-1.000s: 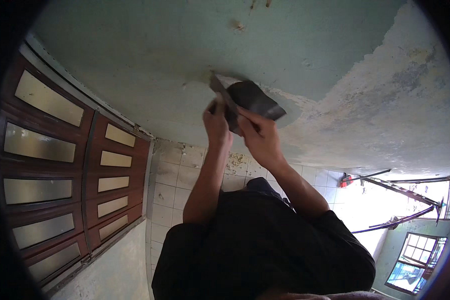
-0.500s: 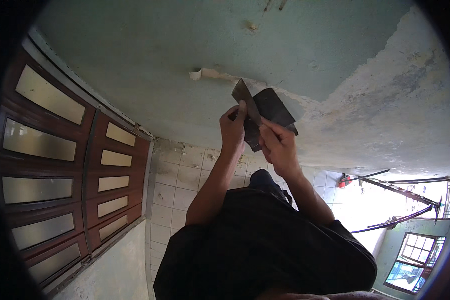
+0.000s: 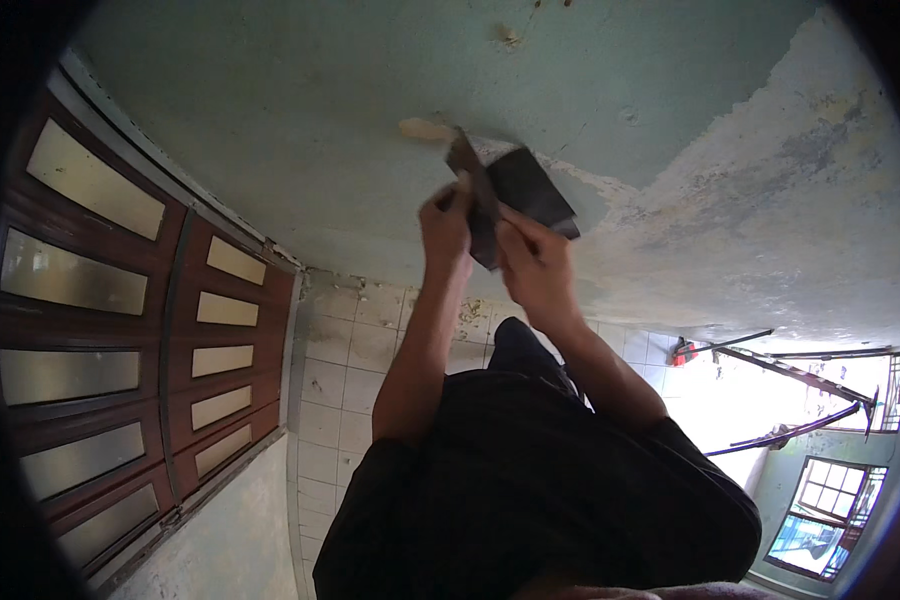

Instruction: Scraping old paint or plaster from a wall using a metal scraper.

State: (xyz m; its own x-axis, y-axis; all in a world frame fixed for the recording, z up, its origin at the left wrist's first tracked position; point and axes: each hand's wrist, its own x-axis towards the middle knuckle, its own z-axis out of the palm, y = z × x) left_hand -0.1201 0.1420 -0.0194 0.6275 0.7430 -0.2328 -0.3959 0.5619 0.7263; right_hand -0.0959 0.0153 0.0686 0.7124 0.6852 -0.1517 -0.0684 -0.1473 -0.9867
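Both my hands are raised in front of a pale green wall [image 3: 310,160], holding a stiff, dark folded sheet [image 3: 533,188]. One face of it looks black and the narrow upright flap is brownish grey, rather like sandpaper. My left hand [image 3: 446,228] pinches the flap, its thumb pressed flat against it. Lower on the same fold, my right hand [image 3: 538,265] grips with thumb and bent fingers. Just beyond the sheet, a strip of peeled paint [image 3: 428,130] runs across the wall. Motion blurs the flap's upper edge, and whether the sheet is a single piece I cannot tell.
Brown wooden doors [image 3: 175,350] with frosted panes stand at left. White tiles [image 3: 322,385] lie below my arms. To the right are a bare, stained plaster patch [image 3: 770,160], dark metal bars [image 3: 795,375], a small red object [image 3: 683,352] and a barred window [image 3: 830,505].
My hands and the sheet have shifted slightly left and up in view. A pale curl of paint at the left end of the peeled strip no longer shows; a smooth tan patch is there.
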